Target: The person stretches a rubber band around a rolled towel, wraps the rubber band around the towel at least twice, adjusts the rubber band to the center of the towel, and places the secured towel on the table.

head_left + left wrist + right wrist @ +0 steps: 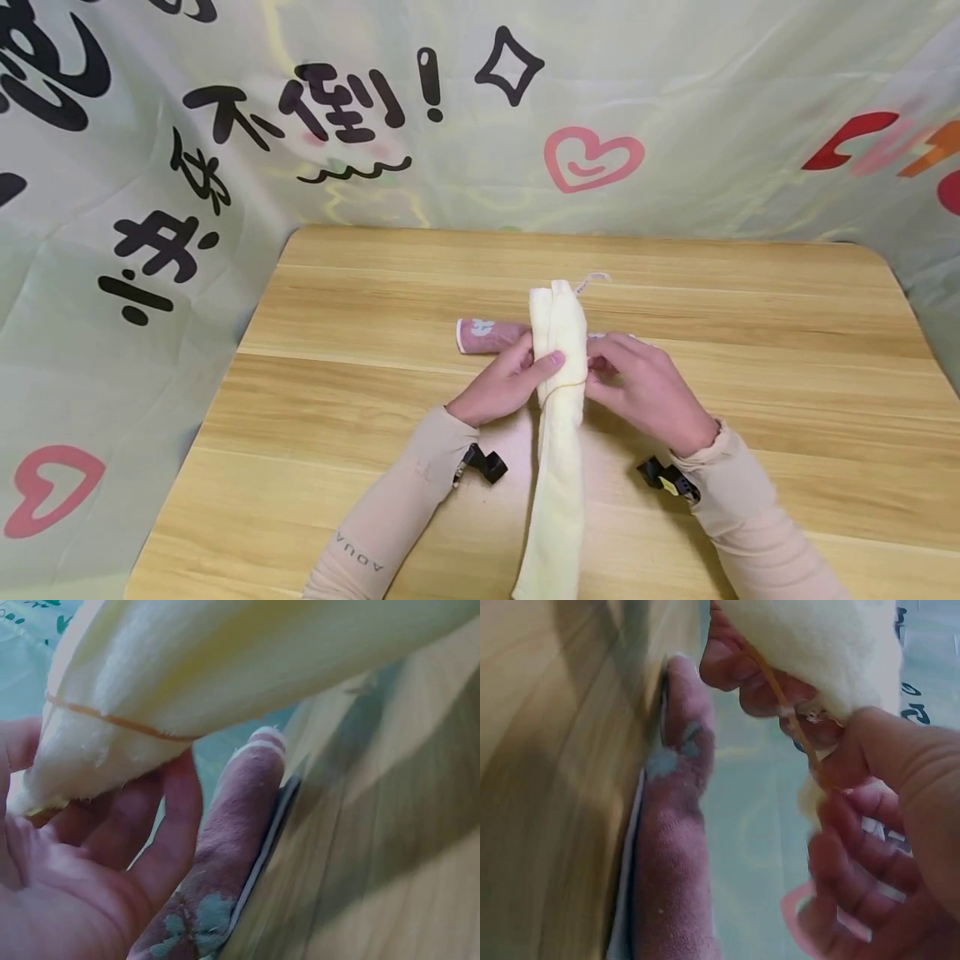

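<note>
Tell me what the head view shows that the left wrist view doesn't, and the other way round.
Only the head view shows the right hand, both sleeves and the smiling pink heart. Only the left wrist view shows the left palm. Both show the left hand, the cream towel it grips, the rubber band on it, the purple roll and the table.

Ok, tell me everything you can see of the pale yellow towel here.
The towel looks soft and fluffy, gathered lengthwise into a long, narrow bundle. A thin printed tag shows by its far end; the near end reaches the head view's bottom edge. An orange-tan rubber band crosses it. The left hand grips it, thumb on top, while the right hand pinches the band beside it. Its far part is held above the table.
</note>
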Demonstrator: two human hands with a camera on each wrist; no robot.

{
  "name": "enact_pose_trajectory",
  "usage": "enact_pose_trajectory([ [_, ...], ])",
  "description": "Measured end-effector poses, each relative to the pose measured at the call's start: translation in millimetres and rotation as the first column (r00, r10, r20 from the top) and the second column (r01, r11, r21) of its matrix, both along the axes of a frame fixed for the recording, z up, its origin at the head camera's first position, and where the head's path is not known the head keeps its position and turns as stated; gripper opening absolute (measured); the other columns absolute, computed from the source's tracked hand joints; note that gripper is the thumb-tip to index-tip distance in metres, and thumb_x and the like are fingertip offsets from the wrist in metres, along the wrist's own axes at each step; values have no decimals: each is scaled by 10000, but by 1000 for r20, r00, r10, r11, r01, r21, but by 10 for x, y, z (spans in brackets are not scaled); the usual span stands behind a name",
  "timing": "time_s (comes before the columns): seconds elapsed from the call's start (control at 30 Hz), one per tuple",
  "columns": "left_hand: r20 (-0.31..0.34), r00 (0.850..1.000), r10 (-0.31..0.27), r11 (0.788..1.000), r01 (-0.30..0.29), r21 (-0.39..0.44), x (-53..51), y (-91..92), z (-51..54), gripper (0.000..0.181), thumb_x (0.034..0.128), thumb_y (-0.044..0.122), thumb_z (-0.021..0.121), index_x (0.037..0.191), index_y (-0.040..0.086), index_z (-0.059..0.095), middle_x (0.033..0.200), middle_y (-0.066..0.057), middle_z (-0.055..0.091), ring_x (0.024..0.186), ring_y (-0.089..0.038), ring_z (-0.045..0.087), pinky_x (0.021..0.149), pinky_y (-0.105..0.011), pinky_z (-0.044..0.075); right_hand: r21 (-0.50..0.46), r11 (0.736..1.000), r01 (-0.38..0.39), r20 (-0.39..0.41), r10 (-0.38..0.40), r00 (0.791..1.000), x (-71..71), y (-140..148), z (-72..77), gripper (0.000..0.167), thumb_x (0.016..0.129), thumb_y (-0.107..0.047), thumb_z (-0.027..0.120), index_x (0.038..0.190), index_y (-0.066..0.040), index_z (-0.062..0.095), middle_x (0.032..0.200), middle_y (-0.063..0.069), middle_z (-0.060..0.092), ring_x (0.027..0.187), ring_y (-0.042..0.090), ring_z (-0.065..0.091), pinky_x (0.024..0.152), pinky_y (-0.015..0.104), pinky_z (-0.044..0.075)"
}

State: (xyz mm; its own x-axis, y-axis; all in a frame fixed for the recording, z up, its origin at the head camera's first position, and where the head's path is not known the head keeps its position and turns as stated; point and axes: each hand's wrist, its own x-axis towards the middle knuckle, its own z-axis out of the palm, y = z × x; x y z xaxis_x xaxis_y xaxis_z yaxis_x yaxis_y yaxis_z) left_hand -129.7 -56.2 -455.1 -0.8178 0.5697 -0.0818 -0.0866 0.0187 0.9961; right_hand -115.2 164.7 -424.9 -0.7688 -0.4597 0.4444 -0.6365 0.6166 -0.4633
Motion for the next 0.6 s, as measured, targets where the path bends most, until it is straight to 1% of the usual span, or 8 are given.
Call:
enact_pose_trajectory([
  [0.07,11,1000,-24,1000,24,16,8,11,-6,409,1117,245,449,1488,79,403,1331,-232,658,1091,-103,663,977,-268,581,-2,999,52,-5,-52,999,8,-12,-11,151,834,15,724,939,-92,736,818,-12,701,701,58,598,612,200,545],
  [0.13,18,1000,-20,1000,19,14,14,26,-11,416,1111,236,468,1491,81,401,1351,-217,644,1095,-98,655,971,-261,582,-41,995,88,-6,-88,996,16,-22,-15,138,863,8,711,958,-85,745,760,-22,694,666,25,561,584,155,491],
  [0.2,26,1000,-6,1000,5,11,17,43,-17,438,1102,230,492,1503,84,393,1392,-194,623,1130,-103,649,991,-260,575,-111,989,98,7,-98,995,26,-31,-17,121,895,9,706,976,-71,748,719,-29,703,645,-9,574,570,117,492],
  [0.27,33,999,11,1000,-10,-7,23,56,-19,465,1092,240,519,1515,95,389,1416,-166,610,1152,-112,646,999,-265,573,-201,976,88,36,-82,996,38,-48,-19,106,918,14,704,988,-55,743,701,-14,718,628,-23,608,567,105,523],
  [0.37,40,999,34,999,-32,-42,27,70,-23,473,1075,251,557,1506,107,426,1424,-135,609,1158,-117,649,992,-270,577,-333,941,60,99,-28,995,53,-85,-13,70,947,31,681,983,-17,718,690,11,711,594,-5,634,542,136,554],
  [0.47,88,996,10,999,-6,-38,36,81,-19,458,1076,229,544,1500,93,438,1391,-172,630,1099,-122,672,950,-300,607,-426,903,53,165,19,986,70,-121,-4,62,958,63,652,971,10,680,676,32,689,559,28,627,508,189,558],
  [0.53,119,993,-10,999,13,-30,44,88,-15,442,1083,207,516,1498,75,436,1351,-208,647,1048,-115,683,912,-297,617,-465,882,74,207,27,978,83,-138,3,55,963,72,639,958,21,660,679,42,690,543,36,627,484,217,552],
  [0.6,136,990,-31,999,33,-14,55,95,-10,447,1094,193,471,1519,71,404,1328,-245,639,1000,-118,682,875,-299,623,-510,852,120,253,15,967,87,-153,8,44,969,62,637,941,34,654,695,38,704,544,43,641,486,241,564],
])
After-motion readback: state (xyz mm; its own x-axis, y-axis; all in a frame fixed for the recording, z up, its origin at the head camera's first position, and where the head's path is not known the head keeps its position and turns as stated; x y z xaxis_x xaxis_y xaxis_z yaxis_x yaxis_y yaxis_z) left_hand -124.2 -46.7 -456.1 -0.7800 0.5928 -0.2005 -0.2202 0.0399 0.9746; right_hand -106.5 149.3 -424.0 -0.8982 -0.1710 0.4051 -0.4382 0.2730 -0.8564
